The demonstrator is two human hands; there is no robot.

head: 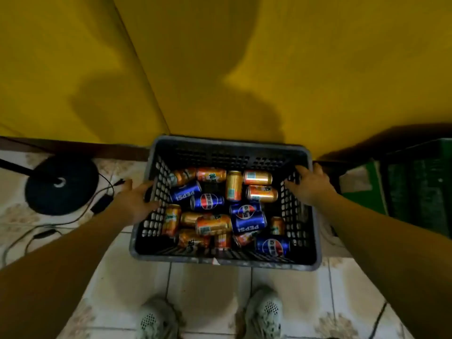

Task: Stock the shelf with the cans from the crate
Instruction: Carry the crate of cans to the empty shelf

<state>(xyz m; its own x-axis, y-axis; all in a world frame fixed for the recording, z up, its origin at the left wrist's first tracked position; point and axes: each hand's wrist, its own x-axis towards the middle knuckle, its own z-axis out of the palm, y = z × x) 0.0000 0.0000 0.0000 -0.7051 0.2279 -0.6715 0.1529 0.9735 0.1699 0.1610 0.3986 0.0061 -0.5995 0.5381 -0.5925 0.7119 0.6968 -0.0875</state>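
Both hands are gripping the crate's side walls, with the cans lying loose between them.
A yellow wall [293,57] is standing just behind the grey crate [227,152]. The left hand [139,199] and right hand [309,183] are curling slightly spread fingers over opposite rims, equally near. The orange and Pepsi cans [212,225] are lying sideways, axes mixed. A green crate [420,182] is crowding the right side.

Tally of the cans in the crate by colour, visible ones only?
Orange cans: 12
Blue Pepsi cans: 5
Total: 17 visible in the crate; they are piled, so some may be hidden.
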